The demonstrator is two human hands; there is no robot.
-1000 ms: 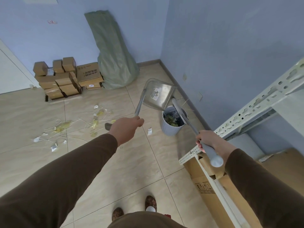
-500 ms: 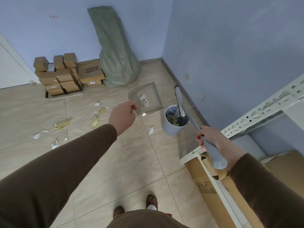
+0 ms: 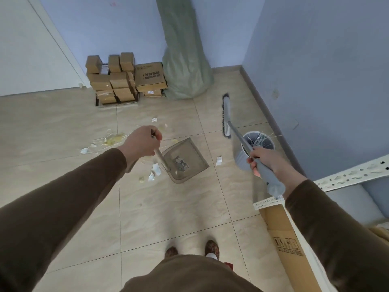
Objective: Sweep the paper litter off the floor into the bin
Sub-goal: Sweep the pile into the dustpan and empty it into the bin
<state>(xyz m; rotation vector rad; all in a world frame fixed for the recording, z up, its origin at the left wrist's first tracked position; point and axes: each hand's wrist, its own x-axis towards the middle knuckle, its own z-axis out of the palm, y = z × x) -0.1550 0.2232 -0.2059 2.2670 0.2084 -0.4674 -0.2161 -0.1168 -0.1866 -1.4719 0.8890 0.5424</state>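
My left hand (image 3: 143, 142) grips the handle of a clear grey dustpan (image 3: 186, 160), which sits low over the floor tiles with its mouth toward the right. My right hand (image 3: 266, 160) holds the grey broom handle (image 3: 265, 171); the broom head (image 3: 227, 116) is out ahead, beyond the bin. The small white bin (image 3: 248, 157) stands by the right wall with thin white strips sticking out of it. Paper scraps (image 3: 154, 171) lie left of the dustpan, one scrap (image 3: 219, 160) lies between pan and bin, and more yellowish litter (image 3: 113, 140) is spread farther left.
Stacked cardboard boxes (image 3: 124, 81) and a tall green sack (image 3: 185, 66) stand against the far wall. A metal shelf rack (image 3: 347, 175) and a flat cardboard box (image 3: 282, 234) are at my right. My shoes (image 3: 191, 249) are on the tiles below.
The dustpan came away from above the bin and down to the floor at my left. The broom head swung out beyond the bin. The view shifted closer to the litter.
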